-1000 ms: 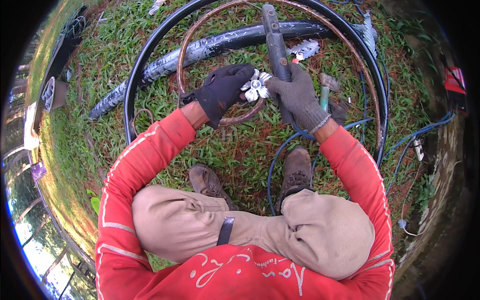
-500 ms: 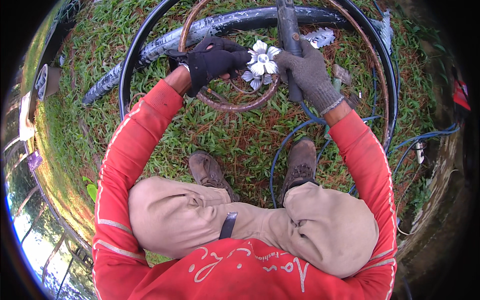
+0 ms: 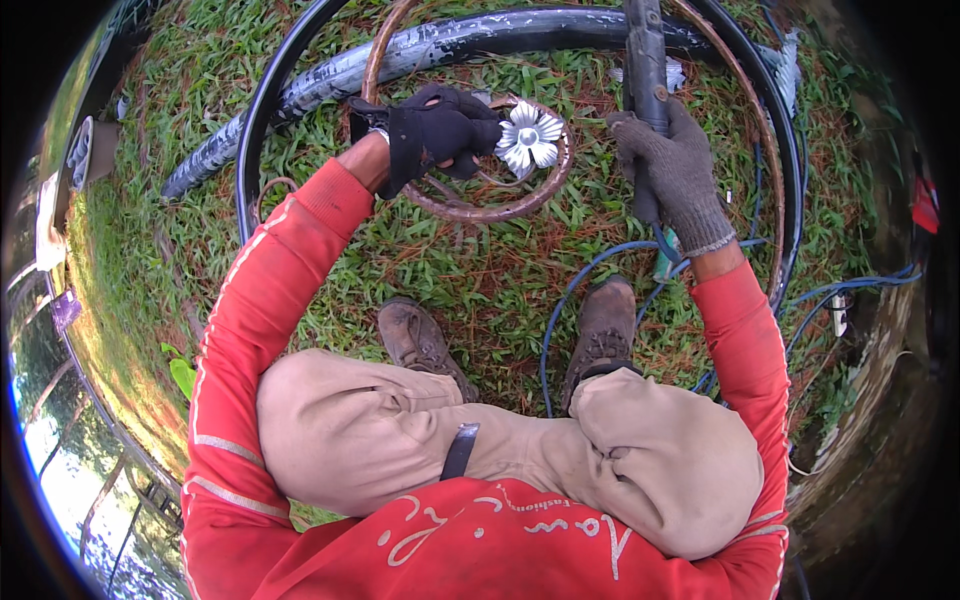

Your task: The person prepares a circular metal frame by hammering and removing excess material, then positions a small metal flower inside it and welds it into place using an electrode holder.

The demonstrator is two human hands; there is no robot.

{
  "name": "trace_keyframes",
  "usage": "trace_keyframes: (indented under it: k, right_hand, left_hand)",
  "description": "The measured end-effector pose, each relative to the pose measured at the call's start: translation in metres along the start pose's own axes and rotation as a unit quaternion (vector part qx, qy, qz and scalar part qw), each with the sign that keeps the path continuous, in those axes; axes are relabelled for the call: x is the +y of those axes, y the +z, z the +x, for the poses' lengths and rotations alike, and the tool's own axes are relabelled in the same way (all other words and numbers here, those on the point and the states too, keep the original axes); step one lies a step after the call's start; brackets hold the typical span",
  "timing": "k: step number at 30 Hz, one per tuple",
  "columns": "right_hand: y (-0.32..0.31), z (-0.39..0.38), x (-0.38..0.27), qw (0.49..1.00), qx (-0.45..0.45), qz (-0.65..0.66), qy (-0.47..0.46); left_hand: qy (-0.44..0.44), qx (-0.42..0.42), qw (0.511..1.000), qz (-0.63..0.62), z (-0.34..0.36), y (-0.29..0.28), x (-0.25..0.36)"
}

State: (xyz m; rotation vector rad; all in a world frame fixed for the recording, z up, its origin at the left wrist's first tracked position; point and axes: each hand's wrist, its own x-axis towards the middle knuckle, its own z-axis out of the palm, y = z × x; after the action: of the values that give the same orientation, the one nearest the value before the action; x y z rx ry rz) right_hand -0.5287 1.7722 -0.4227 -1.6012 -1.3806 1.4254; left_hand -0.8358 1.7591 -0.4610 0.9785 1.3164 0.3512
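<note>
My left hand (image 3: 435,135), in a black glove, grips the stem of a shiny silver metal flower (image 3: 530,138) and holds it above the grass, inside a small rusty metal ring (image 3: 480,212). My right hand (image 3: 672,165), in a grey knit glove, is closed around a dark tubular tool handle (image 3: 645,60) that runs up out of view. The two hands are apart, with the flower between them. A larger rusty hoop (image 3: 765,190) and a big black ring (image 3: 250,165) encircle the work spot.
A long black pipe (image 3: 340,75) lies across the grass at the top. Blue cables (image 3: 570,300) loop beside my right boot (image 3: 605,330); my left boot (image 3: 415,335) is nearby. A white plug (image 3: 838,315) lies at the right. Grass covers the ground.
Both hands have lifted away from me. The flower, earlier close to the right glove and the tool, now sits nearer the left hand, and the hands have drawn apart.
</note>
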Motion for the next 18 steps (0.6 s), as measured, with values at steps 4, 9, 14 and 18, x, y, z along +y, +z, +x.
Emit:
trace_keyframes:
  k: [4, 9, 14, 18]
  right_hand:
    - [-0.018, -0.017, 0.003, 0.999, 0.003, -0.012, 0.045]
    - [-0.030, -0.041, 0.010, 0.998, 0.036, 0.006, 0.042]
    - [-0.040, -0.062, 0.018, 0.997, 0.057, -0.009, 0.054]
    - [-0.043, -0.082, 0.011, 0.996, 0.066, -0.041, 0.054]
  left_hand:
    - [-0.023, 0.006, 1.000, 0.009, 0.000, 0.006, 0.000]
    - [-0.051, 0.016, 0.999, 0.008, 0.003, 0.010, 0.004]
    - [0.015, 0.014, 0.995, 0.095, 0.009, 0.008, -0.003]
    - [0.011, 0.011, 0.992, 0.123, 0.009, 0.007, 0.001]
